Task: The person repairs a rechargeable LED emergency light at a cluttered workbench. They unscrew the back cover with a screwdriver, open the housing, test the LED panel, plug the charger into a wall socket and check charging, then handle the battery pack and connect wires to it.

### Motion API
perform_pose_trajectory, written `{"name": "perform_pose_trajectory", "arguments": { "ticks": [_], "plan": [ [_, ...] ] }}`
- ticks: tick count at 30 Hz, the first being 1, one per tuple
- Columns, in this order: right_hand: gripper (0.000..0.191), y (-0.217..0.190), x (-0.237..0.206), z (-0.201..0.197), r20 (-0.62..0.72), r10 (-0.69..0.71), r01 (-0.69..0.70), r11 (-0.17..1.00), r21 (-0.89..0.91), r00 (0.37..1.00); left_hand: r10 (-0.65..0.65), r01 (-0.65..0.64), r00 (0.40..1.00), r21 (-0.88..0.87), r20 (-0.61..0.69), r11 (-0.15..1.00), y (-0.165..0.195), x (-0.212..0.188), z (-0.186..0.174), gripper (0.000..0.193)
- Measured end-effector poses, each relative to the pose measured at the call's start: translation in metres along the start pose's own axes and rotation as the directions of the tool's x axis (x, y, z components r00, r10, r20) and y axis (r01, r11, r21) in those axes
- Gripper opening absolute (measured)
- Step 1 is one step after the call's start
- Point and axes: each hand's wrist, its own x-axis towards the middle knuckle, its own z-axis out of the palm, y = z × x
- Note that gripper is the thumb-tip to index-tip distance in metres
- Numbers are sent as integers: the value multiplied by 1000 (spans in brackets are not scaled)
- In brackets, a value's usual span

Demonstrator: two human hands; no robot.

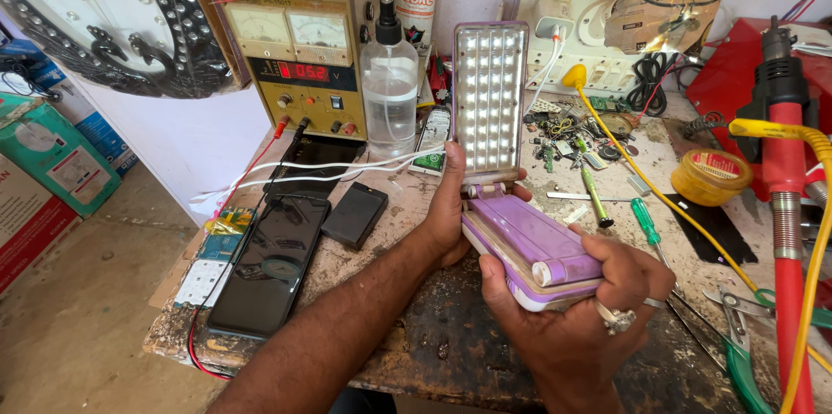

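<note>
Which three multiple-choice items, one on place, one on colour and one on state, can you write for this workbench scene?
1. Where does the spray bottle stand?
A. right of the power supply
B. on the floor
C. on the dark phone

2. What colour is the folding lamp base?
A. green
B. purple
C. black

3. The lamp's light panel is:
A. folded shut
B. broken off
C. raised and lit

Answers: 1 A, bottle beside the supply; 2 B, purple base held by the left hand and right hand; 3 C, its lights glow.
</note>
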Motion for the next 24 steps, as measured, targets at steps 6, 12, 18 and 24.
{"name": "perform_pose_trajectory", "arguments": {
  "ticks": [6,12,18,24],
  "plan": [
    [79,2,1,1,-23,0,0,1000,1,1000,16,-15,1000,12,-17,1000,2,-2,3,109],
    [85,-3,6,-2,8,-16,16,999,-40,1000,0,1,1000,24,-30,1000,4,0,2,105],
    [97,25,1,-5,153,197,-229,946,229,968,15,-6,992,77,-123,997,-1,2,-5,106],
    [85,90,-1,-2,654,457,-798,351,490,602,101,12,953,370,-284,929,6,4,-6,106]
  ]
}}
